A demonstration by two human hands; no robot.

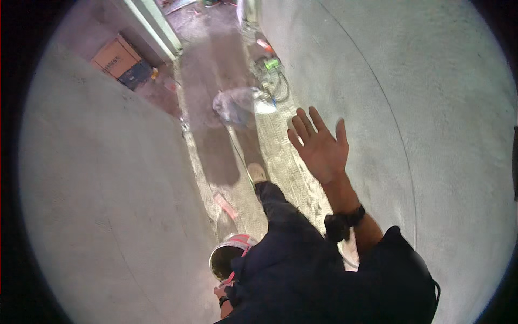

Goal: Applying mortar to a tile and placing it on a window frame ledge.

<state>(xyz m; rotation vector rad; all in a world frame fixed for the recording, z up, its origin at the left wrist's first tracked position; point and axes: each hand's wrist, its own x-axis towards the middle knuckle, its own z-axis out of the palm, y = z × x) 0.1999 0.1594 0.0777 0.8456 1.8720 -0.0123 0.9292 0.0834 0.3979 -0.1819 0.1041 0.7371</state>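
Note:
My right hand is raised palm-up with its fingers spread and nothing in it, beside the grey plastered wall. My left hand, low at the bottom and partly hidden by my dark clothing, grips the pinkish-red handle of a bucket with a pale rim and a dark inside. My light shoe is on the rough floor, and a pink strip-like object lies in front of the bucket.
Plastered walls bound a narrow passage, the left one low in view. A crumpled plastic bag, a hose or cable, and green and red items lie ahead, before a doorway. A cardboard box sits beyond the left wall.

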